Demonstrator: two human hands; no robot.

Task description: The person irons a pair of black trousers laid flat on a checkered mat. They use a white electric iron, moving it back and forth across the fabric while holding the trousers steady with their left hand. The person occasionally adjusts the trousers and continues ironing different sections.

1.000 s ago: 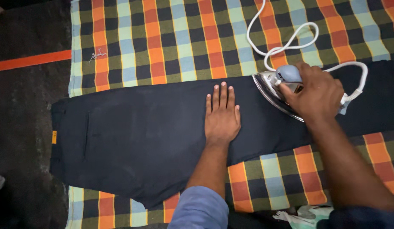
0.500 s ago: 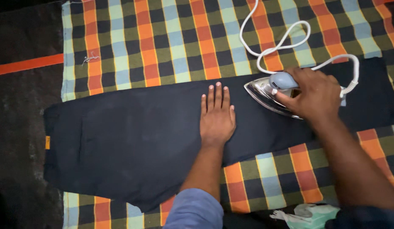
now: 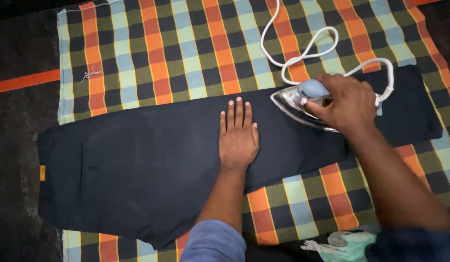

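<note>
Dark navy trousers [image 3: 137, 165] lie flat across a checked orange, green and blue cloth [image 3: 186, 53]. My left hand [image 3: 238, 136] rests palm down on the trousers near their middle, fingers together and pointing away from me. My right hand [image 3: 348, 103] grips the pale blue handle of an electric iron [image 3: 297, 103], whose shiny soleplate sits on the trouser leg with its tip pointing left, a short way right of my left hand. The iron's white cord [image 3: 307, 48] loops over the cloth behind it.
The checked cloth covers a dark floor [image 3: 21, 121] with an orange stripe [image 3: 23, 81] at the left. A small orange tag [image 3: 42, 172] marks the trousers' waist end. A crumpled pale green cloth [image 3: 346, 245] lies at the bottom right, by my sleeve.
The iron and my right hand have slid left along the trouser leg, closer to my left hand. The view has shifted, so everything sits a little further left in frame.
</note>
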